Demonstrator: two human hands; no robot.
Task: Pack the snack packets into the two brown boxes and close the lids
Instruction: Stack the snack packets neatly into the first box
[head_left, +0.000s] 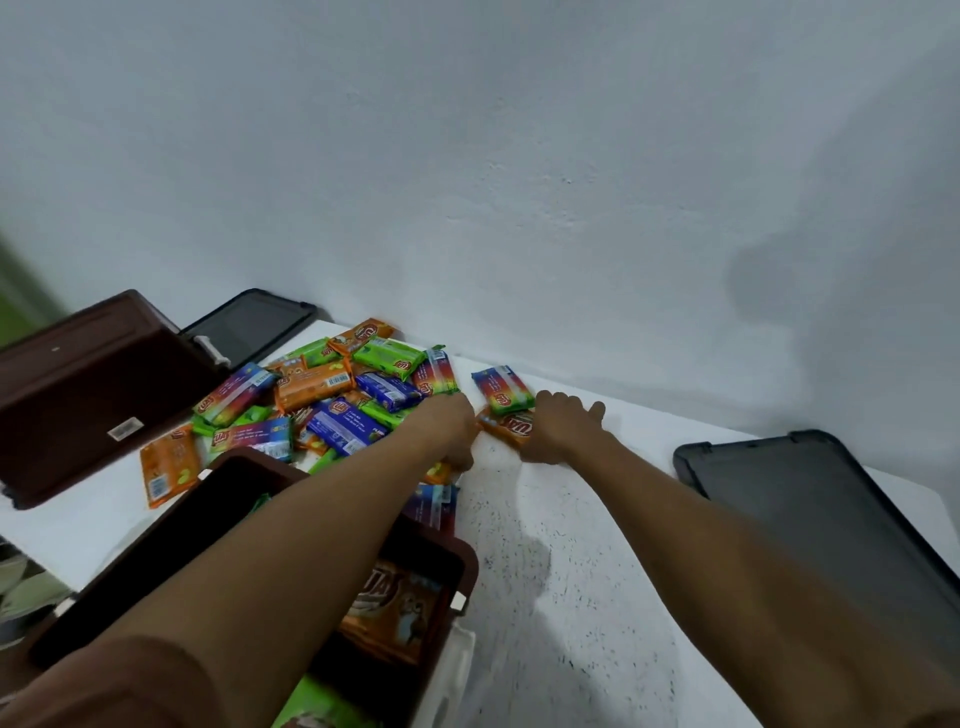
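Nearest, at lower left: open brown box (460, 558) on the speckled white table (571, 597), with orange snack packets (395, 608) lying inside and a green one at its near edge. Left forearm crosses over this box. Left hand (452, 431) sits at the right edge of the loose pile of packets (332, 395), fingers bent downward into the pile; cannot tell whether they hold anything. Right hand (563, 426) is palm down just beside it, fingers stretched forward and holding nothing, thumb side resting on the end of an orange packet (506, 428). A rainbow packet (503, 395) lies against the far side of that orange one, apart from the pile. Right of the right arm: black lid (810, 509), flat on the table. Left of the pile: second brown box (88, 384), barcode label on its upward face. Behind it, a second black lid (249, 325) against the white wall (519, 182).
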